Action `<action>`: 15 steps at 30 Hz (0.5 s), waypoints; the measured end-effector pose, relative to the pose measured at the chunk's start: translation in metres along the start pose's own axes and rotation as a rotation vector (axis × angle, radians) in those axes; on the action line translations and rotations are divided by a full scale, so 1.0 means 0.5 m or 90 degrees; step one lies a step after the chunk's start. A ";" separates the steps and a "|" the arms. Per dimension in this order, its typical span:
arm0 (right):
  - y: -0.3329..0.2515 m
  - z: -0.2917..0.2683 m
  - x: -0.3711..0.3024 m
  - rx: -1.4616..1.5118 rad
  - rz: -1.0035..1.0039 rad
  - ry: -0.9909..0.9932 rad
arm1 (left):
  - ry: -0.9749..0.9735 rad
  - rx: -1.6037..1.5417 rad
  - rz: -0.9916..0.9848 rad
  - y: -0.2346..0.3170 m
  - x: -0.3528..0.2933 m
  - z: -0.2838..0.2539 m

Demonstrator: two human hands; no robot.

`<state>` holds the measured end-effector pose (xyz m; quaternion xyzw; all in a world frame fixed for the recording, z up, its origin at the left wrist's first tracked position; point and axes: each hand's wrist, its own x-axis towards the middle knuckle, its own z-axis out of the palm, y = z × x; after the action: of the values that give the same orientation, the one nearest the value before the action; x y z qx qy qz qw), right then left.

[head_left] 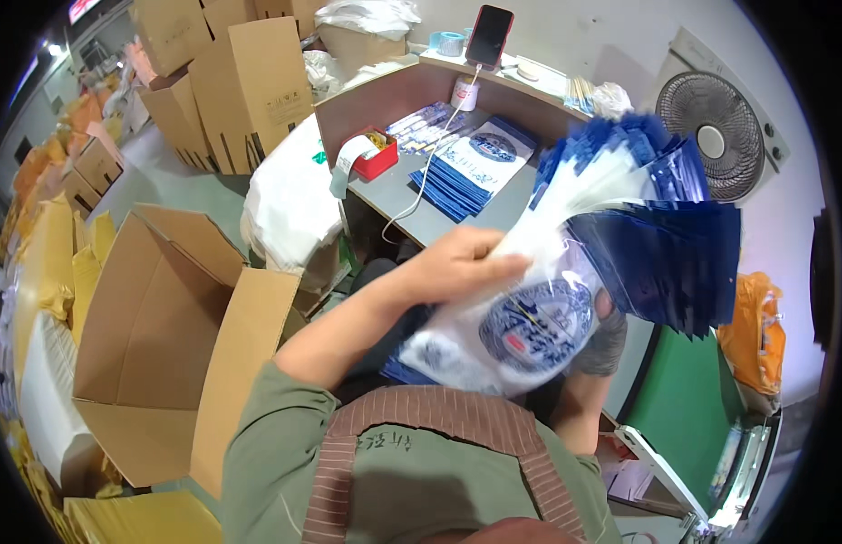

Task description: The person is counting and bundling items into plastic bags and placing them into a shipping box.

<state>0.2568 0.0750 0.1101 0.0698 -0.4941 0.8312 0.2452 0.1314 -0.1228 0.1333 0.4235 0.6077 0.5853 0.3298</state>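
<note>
A thick bundle of flat plastic bags (539,331), white with blue round prints and dark blue ends, is held up before my chest. Its blue ends fan apart at the upper right. My left hand (466,263) is closed round the bundle's left side, thumb on top. At the lower right edge my right hand (606,340), in a grey glove, grips the bundle too; most of its fingers are hidden behind the bags. On the grey desk beyond lies a stack of similar blue-and-white bags (466,172), spread in steps.
A large open carton (158,317) stands at my left. On the desk are a red box (376,159) and a white cable; a phone (490,36) stands on the back ledge. A fan (711,136) and a green-topped conveyor (688,399) are at the right.
</note>
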 end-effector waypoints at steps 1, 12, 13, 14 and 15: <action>0.002 0.020 -0.014 0.058 0.066 0.043 | 0.002 -0.066 0.049 -0.026 -0.019 0.015; 0.079 -0.083 0.010 0.196 0.308 0.130 | 0.125 -0.330 -0.072 -0.196 -0.081 0.022; 0.084 -0.081 0.023 0.187 0.299 0.156 | 0.127 -0.354 -0.015 -0.199 -0.079 0.012; 0.087 -0.075 0.040 0.176 0.290 0.181 | 0.130 -0.376 0.043 -0.199 -0.076 0.001; 0.076 -0.069 0.061 0.252 0.349 0.209 | 0.199 -0.400 0.018 -0.197 -0.056 0.002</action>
<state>0.2163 0.0998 0.0740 -0.1530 -0.2782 0.9456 0.0710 0.1315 -0.1435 0.0327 0.2152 0.4348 0.8061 0.3390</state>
